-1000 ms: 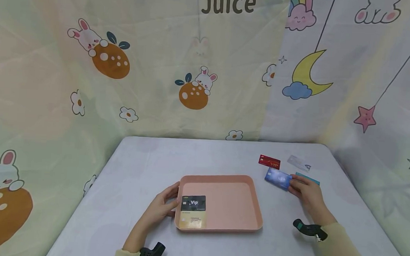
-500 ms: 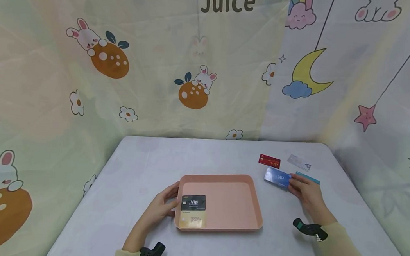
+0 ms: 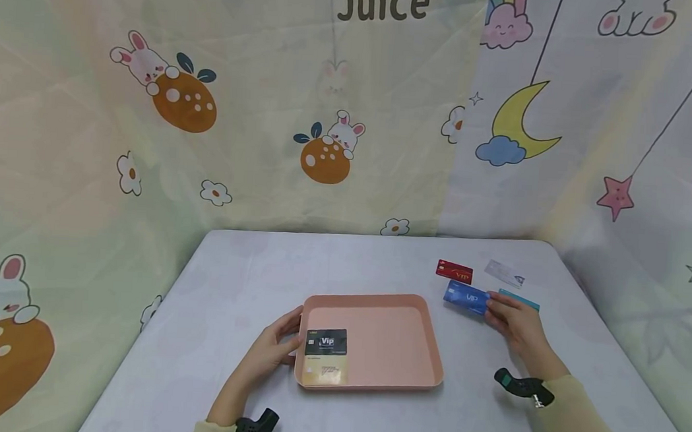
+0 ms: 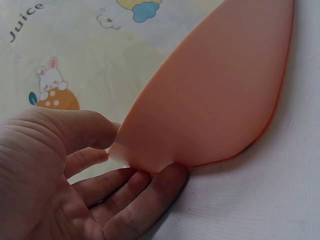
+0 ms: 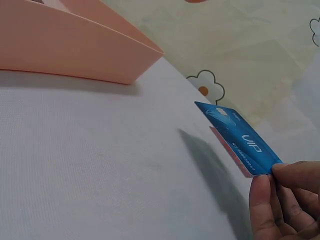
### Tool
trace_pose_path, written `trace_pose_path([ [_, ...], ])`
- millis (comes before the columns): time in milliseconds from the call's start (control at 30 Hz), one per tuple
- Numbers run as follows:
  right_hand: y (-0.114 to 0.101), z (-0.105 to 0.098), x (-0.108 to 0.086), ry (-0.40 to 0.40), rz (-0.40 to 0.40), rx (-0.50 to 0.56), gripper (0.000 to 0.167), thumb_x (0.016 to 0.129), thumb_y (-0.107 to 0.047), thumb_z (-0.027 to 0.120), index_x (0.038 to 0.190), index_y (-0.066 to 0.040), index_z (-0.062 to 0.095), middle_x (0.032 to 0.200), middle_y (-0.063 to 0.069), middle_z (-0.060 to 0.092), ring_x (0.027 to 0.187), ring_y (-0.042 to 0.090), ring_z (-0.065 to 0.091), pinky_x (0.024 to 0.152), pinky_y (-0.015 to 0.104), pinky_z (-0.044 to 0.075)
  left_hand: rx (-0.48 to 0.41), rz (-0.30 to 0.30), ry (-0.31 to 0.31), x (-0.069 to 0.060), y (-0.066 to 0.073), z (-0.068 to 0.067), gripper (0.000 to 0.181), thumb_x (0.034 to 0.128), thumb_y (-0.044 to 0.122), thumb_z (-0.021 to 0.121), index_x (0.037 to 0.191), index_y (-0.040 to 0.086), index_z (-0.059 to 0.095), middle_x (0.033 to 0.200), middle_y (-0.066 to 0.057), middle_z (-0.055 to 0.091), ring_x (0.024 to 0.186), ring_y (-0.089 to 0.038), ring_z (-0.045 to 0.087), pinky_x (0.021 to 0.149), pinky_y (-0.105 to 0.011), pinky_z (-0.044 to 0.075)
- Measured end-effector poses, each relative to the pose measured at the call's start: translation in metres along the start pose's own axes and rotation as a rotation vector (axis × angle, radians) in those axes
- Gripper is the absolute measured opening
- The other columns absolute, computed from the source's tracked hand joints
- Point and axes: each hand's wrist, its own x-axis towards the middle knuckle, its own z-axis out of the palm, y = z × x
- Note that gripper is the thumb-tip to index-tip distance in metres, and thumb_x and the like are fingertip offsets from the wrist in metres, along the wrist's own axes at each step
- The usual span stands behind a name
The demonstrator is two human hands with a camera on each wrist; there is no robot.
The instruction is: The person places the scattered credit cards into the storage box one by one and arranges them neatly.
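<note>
there's the blue vip card (image 5: 240, 137), up off the table at the right, tilted, its shadow lying apart from it on the white cloth. your right hand (image 3: 518, 319) has it pinched between thumb and fingers at one end. right beside that hand, a teal card (image 3: 522, 300) peeks out, partly hidden by your fingers. just behind your blue one sits the red card (image 3: 454, 271), and next along, a pale card (image 3: 504, 273). over to your left now: the peach tray (image 3: 388, 351), flat on the table (image 3: 241, 269), with your left hand (image 3: 273, 344) gripping its left side, thumb at the rim, fingers against the wall. in its left end, a black card (image 3: 326, 342) and a gold card (image 3: 324, 371) lie together, black one farther from you. behind everything, a printed curtain (image 3: 254, 157) hangs.
</note>
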Motion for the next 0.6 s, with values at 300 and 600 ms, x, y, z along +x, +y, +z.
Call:
trace_pose_path([
  [300,-0.001,0.007,0.0,0.004,-0.033,-0.029,0.062,0.102,-0.016,0.066,0.159,-0.007,0.04,0.124,-0.004,0.057,0.09,0.001,0.067,0.087,0.018,0.059,-0.007,0.003,-0.003,0.001,-0.001,-0.001,0.068,0.0987,0.015,0.069,0.16,0.014,0.039,0.158,-0.022,0.046,0.144,-0.046,0.045,0.07,-0.041,0.066],
  [600,-0.004,0.022,-0.003,-0.05,-0.08,-0.046,0.062,0.103,-0.017,0.064,0.159,-0.004,0.039,0.153,0.013,0.044,0.093,-0.001,0.067,0.088,0.017,0.058,0.005,0.0,-0.006,0.002,-0.004,0.0,0.068,0.0995,0.015,0.067,0.16,0.014,0.038,0.159,-0.021,0.046,0.145,-0.047,0.044,0.072,-0.04,0.066],
])
